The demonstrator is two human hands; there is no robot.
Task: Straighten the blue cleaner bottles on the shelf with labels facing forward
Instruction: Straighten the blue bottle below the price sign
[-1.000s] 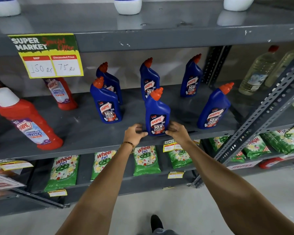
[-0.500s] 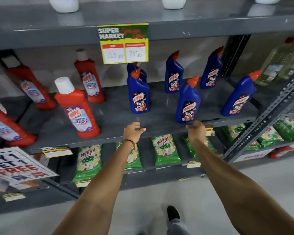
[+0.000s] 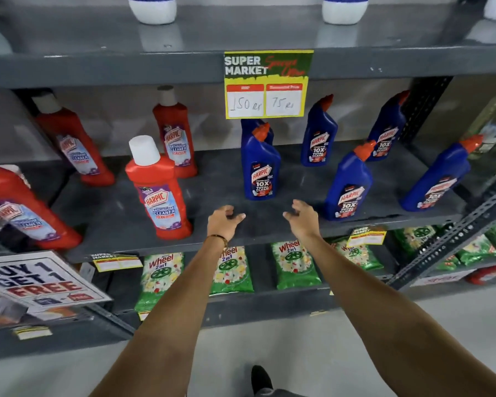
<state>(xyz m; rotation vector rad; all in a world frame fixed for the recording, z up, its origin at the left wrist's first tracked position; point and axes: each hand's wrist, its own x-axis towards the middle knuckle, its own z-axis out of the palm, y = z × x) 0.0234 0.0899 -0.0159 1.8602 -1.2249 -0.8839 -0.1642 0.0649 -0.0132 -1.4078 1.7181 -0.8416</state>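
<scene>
Currently reaching over the front edge of the grey shelf (image 3: pixel 269 227) with both hands, palms turned inward toward each other, nothing gripped. Left hand (image 3: pixel 222 223): fingers (image 3: pixel 235 215) loosely curled and spread, holding nothing, gold bracelet (image 3: pixel 216 239) at the wrist. Right hand (image 3: pixel 304 217): fingers (image 3: pixel 289 214) likewise curled and apart, holding nothing.

Just beyond the fingertips, between the two hands and a little further back: front blue bottle (image 3: pixel 259 170), upright, orange cap, label facing forward, not touched. Directly behind it, a second blue bottle (image 3: pixel 251 127), mostly hidden by the price card (image 3: pixel 267 84); label direction cannot be judged. Just beside the right fingers, to their right: near-right blue bottle (image 3: pixel 347 184), label forward, apart from the hand. Further right of those fingers: far-right blue bottle (image 3: pixel 435 181), label somewhat blurred, possibly angled. Behind, toward the back of the shelf: two rear blue bottles (image 3: pixel 318 136), (image 3: pixel 387 133), labels forward.

Left of the left fingers: red bottles (image 3: pixel 158 190) with white caps, nearest one well clear of the hand. Below both wrists, on the lower shelf: green packets (image 3: pixel 294 265).
</scene>
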